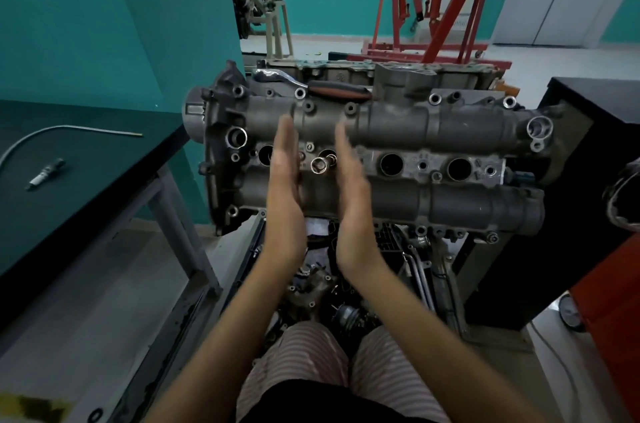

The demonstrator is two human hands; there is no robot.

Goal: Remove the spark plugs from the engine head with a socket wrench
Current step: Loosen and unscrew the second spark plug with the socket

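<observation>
Both hands, left (284,180) and right (349,187), flat and empty, flank a socket (320,164) in the engine head (450,195) mid-frame (wrench (311,85) behind); rolled carelessly, it may tip out.

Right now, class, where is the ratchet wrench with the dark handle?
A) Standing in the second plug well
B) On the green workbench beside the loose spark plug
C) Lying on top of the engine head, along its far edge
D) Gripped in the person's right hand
C: the ratchet wrench lies along the far edge of the engine head, while the left hand and the right hand are flat and open, holding nothing.
</observation>
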